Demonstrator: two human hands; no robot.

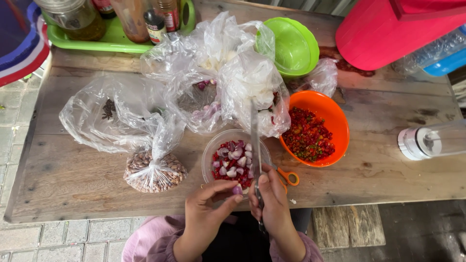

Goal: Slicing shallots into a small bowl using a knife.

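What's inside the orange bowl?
The orange bowl holds chopped red chillies with green bits. The heap covers the bottom, and a plastic bag hangs over its left edge, hiding what is beneath.

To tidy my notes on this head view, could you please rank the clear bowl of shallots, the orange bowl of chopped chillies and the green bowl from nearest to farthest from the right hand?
From the right hand:
1. Clear bowl of shallots, just ahead, slightly left.
2. Orange bowl of chopped chillies, ahead to the right.
3. Green bowl, far side of the table.
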